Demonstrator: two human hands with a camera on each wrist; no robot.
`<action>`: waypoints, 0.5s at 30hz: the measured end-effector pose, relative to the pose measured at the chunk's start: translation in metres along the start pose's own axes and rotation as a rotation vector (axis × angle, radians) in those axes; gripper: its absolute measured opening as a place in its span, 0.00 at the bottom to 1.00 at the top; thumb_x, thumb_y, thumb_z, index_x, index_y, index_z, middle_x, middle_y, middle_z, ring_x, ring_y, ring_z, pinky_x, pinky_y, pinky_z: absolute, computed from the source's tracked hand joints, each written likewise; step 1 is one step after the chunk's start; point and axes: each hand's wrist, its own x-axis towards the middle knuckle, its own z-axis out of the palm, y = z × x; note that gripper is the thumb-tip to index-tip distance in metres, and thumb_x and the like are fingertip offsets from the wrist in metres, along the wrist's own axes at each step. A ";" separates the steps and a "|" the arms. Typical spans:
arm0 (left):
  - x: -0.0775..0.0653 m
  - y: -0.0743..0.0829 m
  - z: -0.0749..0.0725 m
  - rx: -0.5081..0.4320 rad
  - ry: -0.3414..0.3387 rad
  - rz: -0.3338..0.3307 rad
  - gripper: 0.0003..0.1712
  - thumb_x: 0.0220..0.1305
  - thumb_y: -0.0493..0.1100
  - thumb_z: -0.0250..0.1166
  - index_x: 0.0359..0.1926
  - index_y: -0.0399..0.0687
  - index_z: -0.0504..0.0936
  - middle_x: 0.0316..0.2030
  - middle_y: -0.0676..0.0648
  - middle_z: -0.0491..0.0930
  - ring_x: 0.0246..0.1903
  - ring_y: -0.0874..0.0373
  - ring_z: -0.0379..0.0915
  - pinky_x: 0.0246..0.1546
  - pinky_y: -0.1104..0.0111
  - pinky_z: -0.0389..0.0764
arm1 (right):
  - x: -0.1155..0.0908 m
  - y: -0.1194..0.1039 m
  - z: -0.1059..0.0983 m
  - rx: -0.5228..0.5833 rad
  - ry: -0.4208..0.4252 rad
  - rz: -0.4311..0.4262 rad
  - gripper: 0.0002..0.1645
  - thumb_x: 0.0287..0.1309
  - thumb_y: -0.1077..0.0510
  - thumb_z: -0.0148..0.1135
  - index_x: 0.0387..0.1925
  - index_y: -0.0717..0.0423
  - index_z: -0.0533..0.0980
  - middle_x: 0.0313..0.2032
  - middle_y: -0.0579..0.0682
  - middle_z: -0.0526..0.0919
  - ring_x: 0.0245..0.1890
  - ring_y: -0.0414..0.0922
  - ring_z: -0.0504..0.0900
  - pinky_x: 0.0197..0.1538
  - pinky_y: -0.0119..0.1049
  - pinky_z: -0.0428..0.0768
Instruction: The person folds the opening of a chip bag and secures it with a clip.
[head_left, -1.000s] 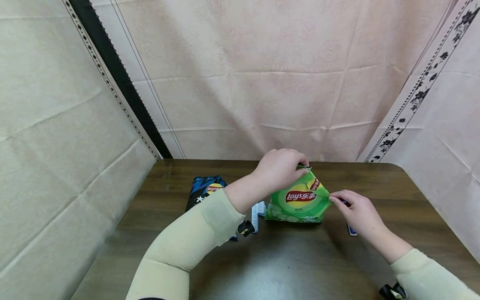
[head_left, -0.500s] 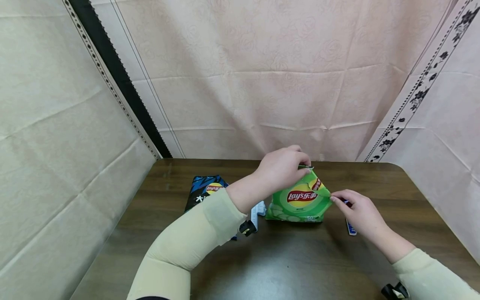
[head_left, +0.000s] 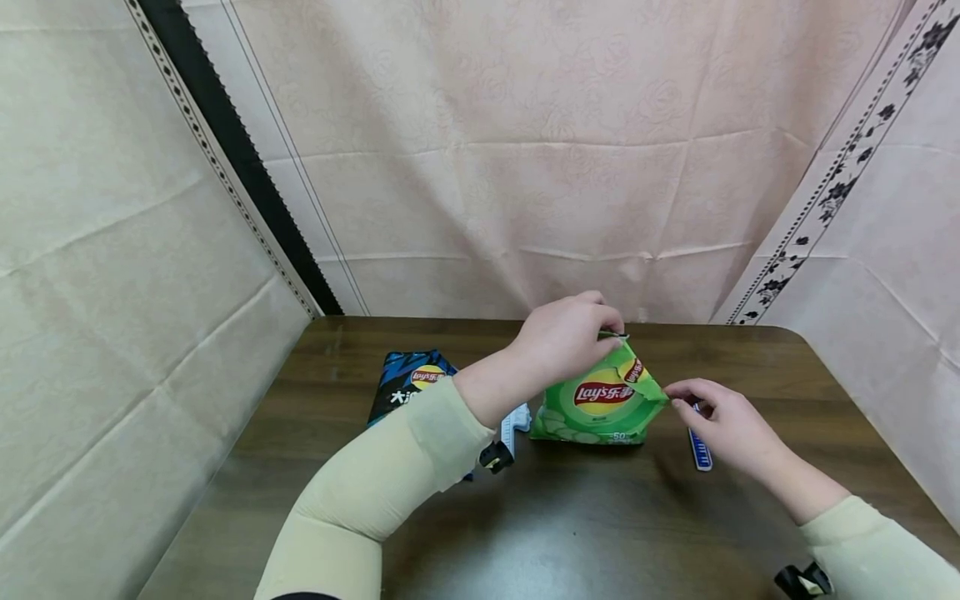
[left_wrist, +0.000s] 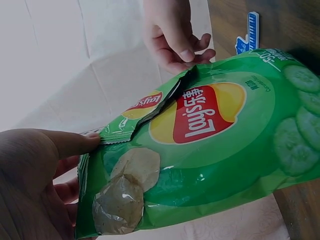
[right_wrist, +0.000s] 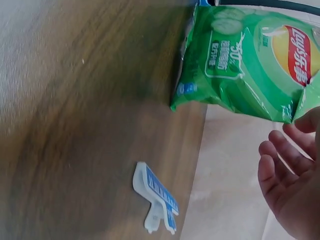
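My left hand [head_left: 566,337] pinches the top edge of a green Lay's chip bag [head_left: 600,404], thumb in front and fingers behind. The bag's top is folded over at a slant, as the left wrist view of the chip bag [left_wrist: 200,165] makes plain. At the fold's right corner is my right hand [head_left: 723,421], its fingertips by the tip and its thumb apart from the index finger. In the right wrist view the fingers [right_wrist: 285,155] are loosely bent. A blue and white bag clip [right_wrist: 157,192] lies on the table beneath that hand.
Behind my left forearm lies a dark blue Lay's bag [head_left: 408,375], partly covered. A light blue clip-like piece [head_left: 516,421] sits between it and the green bag. The wooden table [head_left: 600,525] ends at a hanging pale cloth [head_left: 570,192].
My right thumb and index finger have parted at the bag's corner, and that hand has shifted slightly right. The left hand keeps its pinch on the chip bag.
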 end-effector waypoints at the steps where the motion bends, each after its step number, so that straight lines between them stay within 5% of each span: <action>1: 0.000 0.000 0.000 0.000 -0.001 -0.001 0.12 0.68 0.57 0.63 0.49 0.66 0.84 0.44 0.60 0.74 0.36 0.68 0.72 0.33 0.73 0.75 | 0.000 0.001 -0.002 0.002 -0.007 0.007 0.11 0.69 0.58 0.59 0.50 0.52 0.81 0.43 0.50 0.84 0.34 0.41 0.76 0.36 0.35 0.77; 15: -0.001 0.001 0.001 -0.012 0.012 0.025 0.11 0.69 0.56 0.62 0.49 0.66 0.84 0.44 0.61 0.74 0.36 0.69 0.72 0.33 0.73 0.74 | 0.009 0.052 -0.013 -0.098 -0.148 0.262 0.20 0.70 0.55 0.54 0.52 0.68 0.76 0.42 0.63 0.81 0.40 0.55 0.79 0.42 0.55 0.78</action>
